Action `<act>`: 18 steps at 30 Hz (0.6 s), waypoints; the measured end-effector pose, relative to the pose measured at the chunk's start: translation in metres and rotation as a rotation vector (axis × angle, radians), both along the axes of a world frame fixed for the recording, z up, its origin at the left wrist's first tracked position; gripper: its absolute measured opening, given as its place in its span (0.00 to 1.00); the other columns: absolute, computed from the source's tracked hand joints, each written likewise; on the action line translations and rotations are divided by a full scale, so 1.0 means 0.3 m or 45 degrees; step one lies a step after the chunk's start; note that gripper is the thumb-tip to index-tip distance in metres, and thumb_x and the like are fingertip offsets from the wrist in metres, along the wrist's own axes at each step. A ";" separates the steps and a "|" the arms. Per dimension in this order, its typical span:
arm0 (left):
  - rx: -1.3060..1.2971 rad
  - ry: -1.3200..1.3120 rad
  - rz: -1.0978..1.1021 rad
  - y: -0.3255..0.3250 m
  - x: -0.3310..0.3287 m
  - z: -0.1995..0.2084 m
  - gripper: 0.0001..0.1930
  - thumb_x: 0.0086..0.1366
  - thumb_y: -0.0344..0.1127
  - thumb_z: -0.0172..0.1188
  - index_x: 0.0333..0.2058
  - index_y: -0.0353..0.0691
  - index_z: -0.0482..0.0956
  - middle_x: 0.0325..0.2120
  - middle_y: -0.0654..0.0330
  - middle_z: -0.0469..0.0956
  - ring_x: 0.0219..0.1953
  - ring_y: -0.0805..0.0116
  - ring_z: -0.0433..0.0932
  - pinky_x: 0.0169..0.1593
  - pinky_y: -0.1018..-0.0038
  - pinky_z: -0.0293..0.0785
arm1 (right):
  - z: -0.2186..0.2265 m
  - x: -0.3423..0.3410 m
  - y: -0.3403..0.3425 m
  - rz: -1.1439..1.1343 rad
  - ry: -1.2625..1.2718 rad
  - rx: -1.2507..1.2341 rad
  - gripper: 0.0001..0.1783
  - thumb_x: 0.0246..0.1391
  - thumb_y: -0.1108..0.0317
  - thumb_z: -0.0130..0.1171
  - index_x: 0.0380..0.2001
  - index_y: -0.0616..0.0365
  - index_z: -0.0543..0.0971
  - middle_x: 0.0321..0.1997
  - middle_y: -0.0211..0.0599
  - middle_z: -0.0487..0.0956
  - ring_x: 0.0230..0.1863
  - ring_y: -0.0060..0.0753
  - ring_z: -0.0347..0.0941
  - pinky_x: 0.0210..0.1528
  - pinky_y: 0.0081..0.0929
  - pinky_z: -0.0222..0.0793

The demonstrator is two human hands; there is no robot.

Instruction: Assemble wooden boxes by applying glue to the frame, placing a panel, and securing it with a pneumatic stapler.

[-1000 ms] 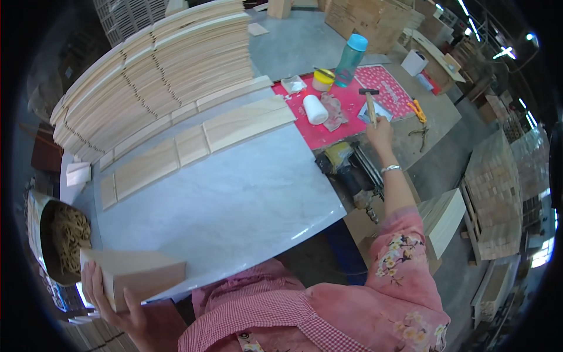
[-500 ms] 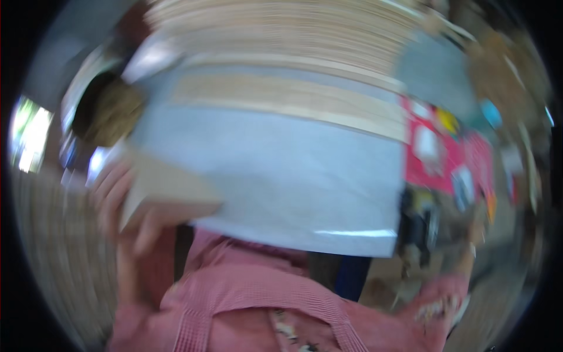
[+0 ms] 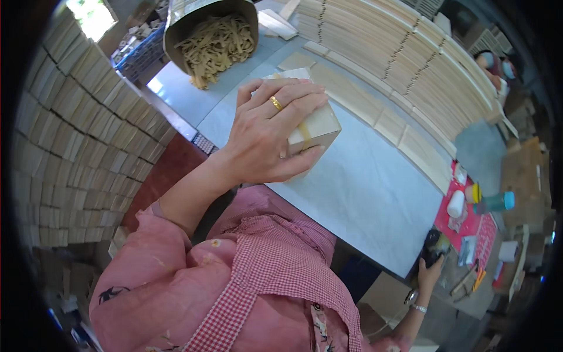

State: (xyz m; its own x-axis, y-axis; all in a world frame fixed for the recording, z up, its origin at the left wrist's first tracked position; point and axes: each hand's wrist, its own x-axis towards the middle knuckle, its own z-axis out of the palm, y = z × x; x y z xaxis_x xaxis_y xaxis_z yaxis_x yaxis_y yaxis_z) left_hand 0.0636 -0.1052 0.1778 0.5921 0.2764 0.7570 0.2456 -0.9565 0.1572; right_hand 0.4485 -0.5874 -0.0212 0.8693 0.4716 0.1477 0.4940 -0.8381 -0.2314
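Observation:
My left hand (image 3: 270, 138) grips a cream box-shaped block (image 3: 322, 122) over its top and sides. A yellowish band runs around the block. It is held over the near left part of the pale, marbled tabletop (image 3: 352, 193). At the table's right end my right hand (image 3: 431, 271) has its fingers around a black tool (image 3: 433, 253); its kind is unclear, being small and partly covered. Near the far left edge a tilted container (image 3: 170, 44) holds a heap of tan bands or strips (image 3: 217, 50).
Long rows of stacked pale slats (image 3: 387, 53) line the far side, with flat pale boards (image 3: 363, 108) before them. More stacks (image 3: 76, 146) rise at left by a blue crate (image 3: 141, 50). A pink mat (image 3: 456, 211) carries a white bottle (image 3: 455, 203). Another person (image 3: 497, 67) is at far right.
My view has turned, so the table now slants down to the right. My left hand still holds the block. The right hand has come to the black tool.

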 end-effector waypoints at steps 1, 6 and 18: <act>-0.009 -0.032 -0.040 0.007 -0.001 -0.003 0.29 0.51 0.45 0.68 0.52 0.42 0.79 0.54 0.63 0.78 0.53 0.64 0.74 0.60 0.64 0.57 | -0.017 0.014 -0.002 -0.052 0.028 -0.014 0.38 0.52 0.61 0.64 0.63 0.71 0.67 0.52 0.69 0.78 0.50 0.67 0.77 0.52 0.48 0.73; 0.080 -0.131 0.010 0.012 0.029 -0.030 0.28 0.51 0.45 0.68 0.52 0.41 0.79 0.55 0.63 0.78 0.52 0.64 0.74 0.61 0.63 0.57 | 0.306 -0.085 0.232 -0.310 0.316 -0.112 0.20 0.50 0.66 0.61 0.42 0.71 0.79 0.30 0.53 0.81 0.27 0.49 0.78 0.31 0.39 0.74; 0.088 -0.251 0.062 0.000 0.046 -0.044 0.24 0.54 0.44 0.66 0.48 0.41 0.80 0.50 0.63 0.78 0.51 0.65 0.73 0.59 0.63 0.57 | 1.078 -0.585 0.807 0.562 0.208 0.231 0.23 0.44 0.70 0.74 0.44 0.66 0.81 0.37 0.45 0.85 0.35 0.41 0.81 0.40 0.35 0.76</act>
State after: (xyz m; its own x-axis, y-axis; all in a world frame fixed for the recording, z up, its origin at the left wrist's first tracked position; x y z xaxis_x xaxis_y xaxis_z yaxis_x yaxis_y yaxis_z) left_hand 0.0773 -0.1053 0.1646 0.4176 0.2448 0.8750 0.2631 -0.9543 0.1415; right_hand 0.2730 -0.3453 0.3023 0.6115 0.7789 0.1396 0.7372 -0.4967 -0.4580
